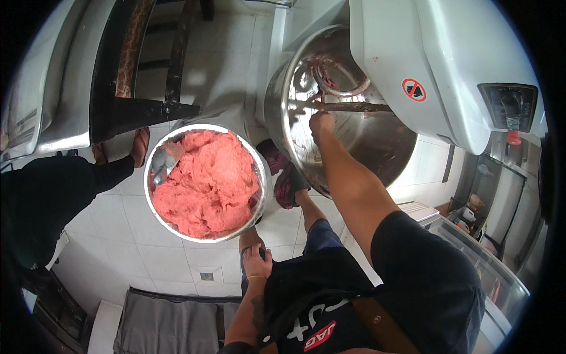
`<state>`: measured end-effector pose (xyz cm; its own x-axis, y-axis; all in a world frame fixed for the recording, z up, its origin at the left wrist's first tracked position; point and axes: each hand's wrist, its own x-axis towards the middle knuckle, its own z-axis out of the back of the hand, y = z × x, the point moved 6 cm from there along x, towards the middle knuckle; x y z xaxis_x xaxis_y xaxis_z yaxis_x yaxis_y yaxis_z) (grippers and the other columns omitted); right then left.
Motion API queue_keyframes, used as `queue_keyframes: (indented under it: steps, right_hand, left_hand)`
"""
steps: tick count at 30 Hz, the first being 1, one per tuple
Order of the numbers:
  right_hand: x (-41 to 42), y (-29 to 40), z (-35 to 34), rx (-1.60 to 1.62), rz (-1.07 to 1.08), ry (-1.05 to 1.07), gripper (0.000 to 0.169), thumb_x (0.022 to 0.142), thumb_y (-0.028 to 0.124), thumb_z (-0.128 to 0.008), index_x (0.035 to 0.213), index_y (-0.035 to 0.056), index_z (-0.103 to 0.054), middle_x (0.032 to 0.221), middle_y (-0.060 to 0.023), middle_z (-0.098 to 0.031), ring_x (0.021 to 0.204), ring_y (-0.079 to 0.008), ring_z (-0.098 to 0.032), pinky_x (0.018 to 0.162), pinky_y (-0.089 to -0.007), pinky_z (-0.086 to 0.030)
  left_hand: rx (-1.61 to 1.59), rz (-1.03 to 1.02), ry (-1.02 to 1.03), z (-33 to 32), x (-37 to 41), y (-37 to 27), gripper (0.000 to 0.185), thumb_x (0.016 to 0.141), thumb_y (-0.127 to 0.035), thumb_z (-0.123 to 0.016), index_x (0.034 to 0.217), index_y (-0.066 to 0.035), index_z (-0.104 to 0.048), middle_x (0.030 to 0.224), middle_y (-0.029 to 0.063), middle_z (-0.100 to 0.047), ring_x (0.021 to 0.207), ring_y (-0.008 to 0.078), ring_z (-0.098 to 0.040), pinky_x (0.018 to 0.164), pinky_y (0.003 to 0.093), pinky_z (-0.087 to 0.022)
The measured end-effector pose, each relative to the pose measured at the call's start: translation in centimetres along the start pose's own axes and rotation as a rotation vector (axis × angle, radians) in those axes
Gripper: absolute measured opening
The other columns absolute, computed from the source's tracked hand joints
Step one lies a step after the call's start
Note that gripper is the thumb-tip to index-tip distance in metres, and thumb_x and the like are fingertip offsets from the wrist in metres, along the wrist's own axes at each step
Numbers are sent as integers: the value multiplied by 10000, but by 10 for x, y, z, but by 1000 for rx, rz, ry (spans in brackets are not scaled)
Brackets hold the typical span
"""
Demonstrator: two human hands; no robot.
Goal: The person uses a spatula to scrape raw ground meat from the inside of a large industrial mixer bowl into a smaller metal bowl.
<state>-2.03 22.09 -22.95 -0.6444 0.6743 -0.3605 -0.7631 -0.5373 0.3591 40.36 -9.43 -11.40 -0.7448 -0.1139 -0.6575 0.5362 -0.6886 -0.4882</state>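
Note:
My right hand (323, 125) reaches into the steel bowl (289, 82) of a large spiral dough mixer. It is beside the fixed metal bar (353, 107), under the spiral hook (353, 92), and both carry reddish dough residue. Its fingertips are hard to make out, so whether it grips anything is unclear. My left hand (258, 264) rests on my knee with the fingers spread. To the left of the mixer stands a round steel container (265, 186) full of pink-red dough (212, 186). A metal scoop (166, 161) lies on the dough at the container's upper left.
The white mixer head (398, 57) overhangs the bowl's right side. A dark-framed stand (146, 110) is at upper left, and another person (48, 190) stands at the left. A glass display case (477, 252) is at right. A floor drain (206, 276) lies among the tiles.

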Motion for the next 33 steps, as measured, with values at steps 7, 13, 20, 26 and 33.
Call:
queue_keyframes:
  steps: [7, 13, 20, 26, 33]
  right_hand:
    - [-56, 41, 26, -188, 292, 98, 401, 997, 274, -452, 1007, -34, -710, 995, -307, -701, 950, -481, -679, 851, -530, -532]
    - [-14, 31, -2, 142, 213, 89, 381, 1003, 243, -449, 1113, -44, -673, 1047, -322, -679, 1025, -484, -648, 893, -521, -511]
    - [-6, 50, -43, 81, 209, 187, 370, 969, 131, -470, 1276, -14, -617, 1063, -249, -702, 1008, -372, -685, 887, -442, -538]
    - [20, 45, -54, -271, 397, 37, 335, 957, 146, -473, 1139, -33, -690, 1031, -185, -730, 936, -324, -713, 823, -409, -559]
    - [31, 42, -54, -846, 595, -15, 259, 824, 193, -719, 1032, 43, -755, 1037, -120, -747, 917, -244, -730, 759, -376, -579]
  left_hand:
    - [47, -3, -5, 0, 5, -4, 383, 882, -312, -691, 1173, -72, -631, 1096, 194, -662, 1081, 408, -600, 954, 509, -471]
    - [65, 7, 12, -5, 6, -4, 364, 880, -302, -698, 1162, -81, -637, 1067, 148, -676, 1070, 362, -614, 934, 484, -482]
    - [98, 22, 8, -9, 5, -1, 383, 890, -330, -697, 1184, -96, -625, 1068, 139, -677, 1076, 360, -613, 951, 491, -472]
    - [104, -2, 34, -13, 5, -3, 398, 885, -332, -697, 1197, -99, -612, 1091, 132, -676, 1088, 358, -611, 953, 490, -473]
    - [73, 8, 74, -13, 7, -7, 396, 889, -345, -682, 1194, -103, -608, 1101, 134, -672, 1097, 365, -606, 950, 506, -468]
